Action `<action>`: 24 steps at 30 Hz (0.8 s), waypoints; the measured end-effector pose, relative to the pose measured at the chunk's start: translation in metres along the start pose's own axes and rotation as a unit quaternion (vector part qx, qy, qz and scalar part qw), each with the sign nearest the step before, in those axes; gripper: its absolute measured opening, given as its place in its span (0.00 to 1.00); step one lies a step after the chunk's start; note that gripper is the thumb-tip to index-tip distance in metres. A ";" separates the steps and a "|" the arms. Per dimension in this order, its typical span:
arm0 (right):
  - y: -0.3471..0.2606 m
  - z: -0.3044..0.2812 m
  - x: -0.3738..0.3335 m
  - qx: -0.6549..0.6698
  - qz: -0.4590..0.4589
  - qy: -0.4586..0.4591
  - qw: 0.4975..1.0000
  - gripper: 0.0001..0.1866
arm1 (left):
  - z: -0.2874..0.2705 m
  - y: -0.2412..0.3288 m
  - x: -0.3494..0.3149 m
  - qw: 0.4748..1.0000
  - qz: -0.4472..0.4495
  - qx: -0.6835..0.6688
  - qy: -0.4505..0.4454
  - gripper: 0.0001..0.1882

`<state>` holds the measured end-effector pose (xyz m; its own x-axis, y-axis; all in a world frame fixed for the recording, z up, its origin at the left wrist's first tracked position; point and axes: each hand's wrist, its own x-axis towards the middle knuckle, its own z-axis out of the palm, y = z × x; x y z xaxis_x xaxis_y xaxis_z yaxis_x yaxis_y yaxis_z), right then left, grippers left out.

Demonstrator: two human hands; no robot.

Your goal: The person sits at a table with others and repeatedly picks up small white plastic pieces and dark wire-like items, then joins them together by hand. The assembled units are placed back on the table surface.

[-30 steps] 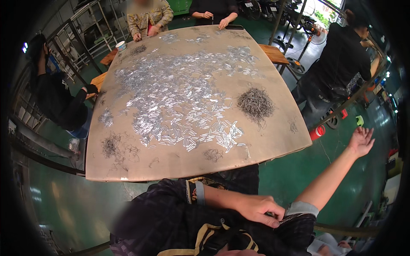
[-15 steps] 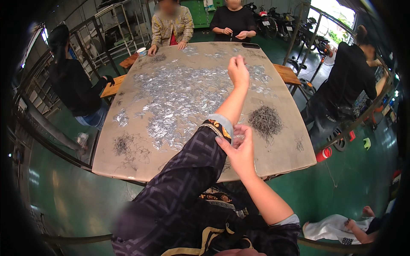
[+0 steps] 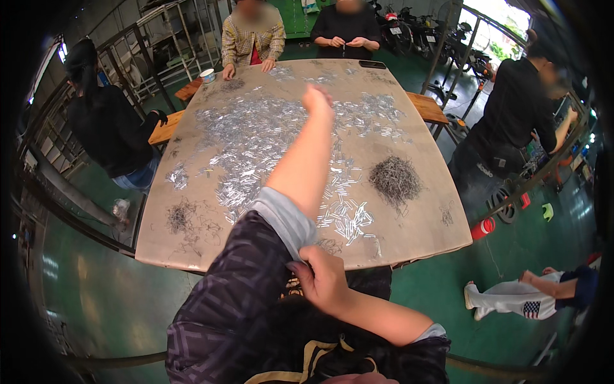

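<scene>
Cuff [image 3: 281, 214], grey, above the near side of the table [image 3: 419, 242]: our right hand [image 3: 326, 280] grips its edge. Our left hand [image 3: 318, 100] hangs over silvery pieces [image 3: 348, 221]; we cannot tell whether it is closed. Dropping it carelessly could scatter them.

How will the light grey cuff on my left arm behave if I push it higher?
The light grey cuff will likely be soft and floppy, since it looks like folded cloth with creases. It may bunch rather than slide smoothly, because the dark sleeve behind it looks loose and roomy.
</scene>
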<state>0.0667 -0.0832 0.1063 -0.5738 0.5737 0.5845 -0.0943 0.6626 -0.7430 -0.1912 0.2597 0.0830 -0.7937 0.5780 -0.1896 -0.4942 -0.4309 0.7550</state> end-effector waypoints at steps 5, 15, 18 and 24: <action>-0.007 0.003 -0.009 0.161 0.010 -0.171 0.972 0.10 | -0.001 0.086 -0.029 0.981 0.028 -0.147 -0.120 0.14; 0.195 -0.114 -0.097 -0.105 0.356 0.066 0.926 0.09 | -0.222 0.023 -0.196 0.609 0.167 0.667 -0.395 0.07; 0.218 -0.127 -0.099 -0.137 0.363 0.113 0.915 0.09 | -0.249 0.000 -0.211 0.588 0.258 0.695 -0.325 0.08; 0.232 -0.116 -0.094 -0.166 0.350 0.123 0.914 0.09 | -0.263 -0.024 -0.212 0.574 0.242 0.717 -0.315 0.09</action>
<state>0.1933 0.0725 -0.0825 -0.1944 0.9768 0.0897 0.5015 0.1775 -0.8467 -0.1041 -0.0352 -0.0603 -0.2070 0.9610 0.1834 0.8869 0.1052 0.4497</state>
